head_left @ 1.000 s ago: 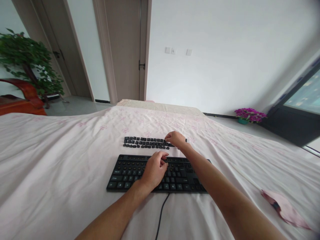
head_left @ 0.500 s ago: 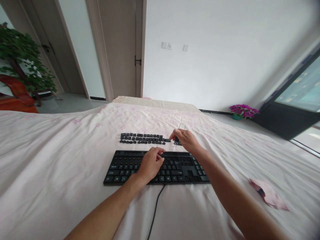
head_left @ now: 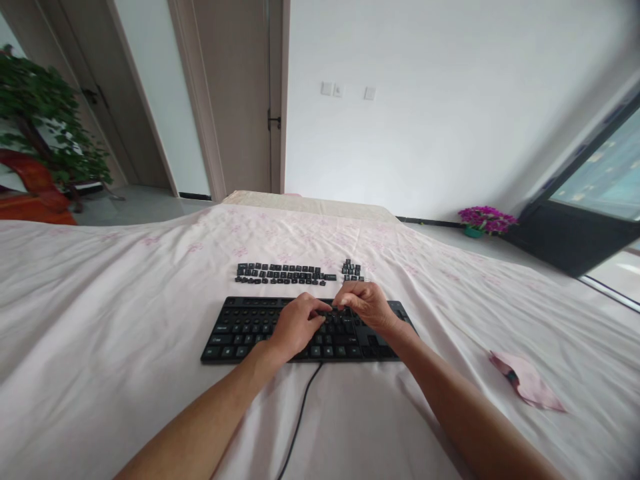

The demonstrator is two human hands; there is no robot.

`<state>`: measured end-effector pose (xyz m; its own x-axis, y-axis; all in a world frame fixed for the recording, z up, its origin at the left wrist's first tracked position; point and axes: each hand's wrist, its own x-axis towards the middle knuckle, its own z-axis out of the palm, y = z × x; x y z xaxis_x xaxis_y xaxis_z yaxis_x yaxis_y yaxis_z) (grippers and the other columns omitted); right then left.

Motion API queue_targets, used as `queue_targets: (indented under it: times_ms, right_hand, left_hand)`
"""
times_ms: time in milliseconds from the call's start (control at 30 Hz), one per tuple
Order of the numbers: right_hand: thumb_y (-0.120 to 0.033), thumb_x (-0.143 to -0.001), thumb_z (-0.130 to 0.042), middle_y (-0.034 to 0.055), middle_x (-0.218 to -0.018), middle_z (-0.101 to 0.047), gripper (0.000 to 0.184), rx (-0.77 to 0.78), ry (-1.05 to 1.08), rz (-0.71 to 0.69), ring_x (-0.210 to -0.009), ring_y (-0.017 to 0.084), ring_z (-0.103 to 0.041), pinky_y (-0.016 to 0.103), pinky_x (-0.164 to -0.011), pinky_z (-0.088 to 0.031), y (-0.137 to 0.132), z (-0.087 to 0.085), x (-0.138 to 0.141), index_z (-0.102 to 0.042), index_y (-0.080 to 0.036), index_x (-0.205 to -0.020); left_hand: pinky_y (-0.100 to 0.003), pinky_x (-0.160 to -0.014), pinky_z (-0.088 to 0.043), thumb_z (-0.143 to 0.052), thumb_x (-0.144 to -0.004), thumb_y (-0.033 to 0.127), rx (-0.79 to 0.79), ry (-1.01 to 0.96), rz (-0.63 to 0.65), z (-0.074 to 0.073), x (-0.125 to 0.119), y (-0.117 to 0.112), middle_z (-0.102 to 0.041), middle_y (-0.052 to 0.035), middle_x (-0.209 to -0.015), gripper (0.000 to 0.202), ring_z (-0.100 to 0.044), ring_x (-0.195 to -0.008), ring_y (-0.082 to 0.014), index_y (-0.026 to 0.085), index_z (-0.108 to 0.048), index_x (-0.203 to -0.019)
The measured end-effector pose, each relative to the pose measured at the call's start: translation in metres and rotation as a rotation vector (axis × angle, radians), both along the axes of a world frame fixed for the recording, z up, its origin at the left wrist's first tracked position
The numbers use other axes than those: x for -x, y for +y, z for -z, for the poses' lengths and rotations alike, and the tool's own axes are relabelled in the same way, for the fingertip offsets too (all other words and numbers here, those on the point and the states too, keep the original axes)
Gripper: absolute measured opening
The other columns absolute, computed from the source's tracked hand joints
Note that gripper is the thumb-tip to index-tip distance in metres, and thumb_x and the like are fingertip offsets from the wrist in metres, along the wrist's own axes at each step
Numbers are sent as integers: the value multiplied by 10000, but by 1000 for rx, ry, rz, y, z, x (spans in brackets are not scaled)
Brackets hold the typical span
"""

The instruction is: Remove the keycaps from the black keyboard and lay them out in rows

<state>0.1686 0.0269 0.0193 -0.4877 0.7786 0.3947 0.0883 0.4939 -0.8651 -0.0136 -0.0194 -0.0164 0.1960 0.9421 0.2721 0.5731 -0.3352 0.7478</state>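
Observation:
A black keyboard (head_left: 215,341) lies on the pale bedspread, with some keycaps gone from its upper rows. My left hand (head_left: 300,321) rests on its middle, with the thumb and index finger apart and nothing seen between them. Just right of it, my right hand (head_left: 367,305) is closed in a pinch over the upper keys. It holds a wire keycap puller, mostly hidden by the fingers. Behind the keyboard, loose black keycaps (head_left: 280,274) are set out in rows, and a smaller group of keycaps (head_left: 351,269) sits to their right, partly behind my right hand.
A black cable (head_left: 301,413) runs from the keyboard towards me. A pink cloth (head_left: 527,381) lies on the bedspread (head_left: 125,320) to the right. Beyond the bed are doors, a white wall, a leafy plant (head_left: 45,120) and a pot of purple flowers (head_left: 486,219).
My right hand has come from the loose keycaps back towards me, onto the upper part of the keyboard, beside my left hand. My left hand stays on the keyboard.

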Motion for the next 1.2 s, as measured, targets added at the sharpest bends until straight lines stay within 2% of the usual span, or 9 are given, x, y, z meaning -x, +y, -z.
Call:
queue_targets:
  times_ms: [233, 433, 533, 633, 767, 867, 1033, 1200]
  right_hand:
    - [-508, -780, -647, 36, -585, -621, 400, 53, -20, -23, -555, 130, -564, 238, -539, -445, -5, 6, 6, -665, -156, -591]
    - [-450, -823, -625, 43, -627, -630, 354, -74, -55, -15, -575, 128, -578, 236, -558, -447, -7, 17, 5, -683, -156, -634]
    - [-425, -844, -604, 46, -649, -645, 338, -107, -76, -15, -596, 134, -598, 237, -575, -460, -7, 18, 3, -690, -162, -650]
    - [-405, -869, -563, 32, -610, -628, 360, -126, -85, 48, -571, 125, -587, 228, -563, -451, -8, 18, 5, -674, -164, -625]
    - [-376, -919, -451, 9, -535, -559, 452, -216, -56, 175, -511, 101, -522, 222, -540, -412, -11, 21, 11, -585, -161, -545]
    - [-375, -933, -410, -7, -484, -487, 494, -219, 6, 249, -464, 87, -457, 219, -499, -373, -15, 22, 15, -508, -164, -497]
    - [-349, -940, -403, -16, -467, -434, 500, -225, 99, 257, -443, 81, -415, 221, -473, -341, -22, 19, 20, -456, -168, -477]
    - [-339, -944, -401, -22, -455, -418, 487, -225, 124, 290, -430, 82, -397, 223, -456, -323, -24, 17, 24, -434, -176, -486]
  left_hand:
    - [-261, -721, -430, -608, -794, 196, -26, 117, 25, -2, -2, -1, -631, 2, -876, 209, -592, -816, -161, 279, -720, -950]
    - [-253, -679, -392, -621, -794, 206, -53, 203, 17, -4, -7, -1, -612, 8, -842, 131, -585, -786, -157, 262, -715, -867]
    - [-261, -641, -372, -682, -756, 270, -44, 259, -44, -4, -15, -1, -606, 6, -804, 122, -583, -753, -173, 255, -708, -875]
    - [-264, -614, -351, -733, -709, 354, -49, 294, -128, -3, -25, -1, -615, 5, -799, 187, -585, -752, -188, 252, -699, -863]
    - [-261, -615, -333, -652, -798, 366, -86, 291, -119, -2, -31, -2, -633, 13, -826, 110, -590, -771, -170, 263, -690, -806]
    - [-256, -640, -340, -563, -869, 333, -117, 274, -67, -4, -31, -4, -643, 13, -821, 153, -592, -799, -159, 258, -684, -813]
    - [-240, -655, -350, -431, -937, 312, -130, 201, -37, -7, -33, -11, -652, 2, -833, 291, -589, -799, -141, 241, -683, -811]
    - [-243, -602, -318, -430, -933, 335, -54, 179, -89, -7, -33, -14, -662, 10, -794, 300, -590, -727, -135, 236, -673, -788]
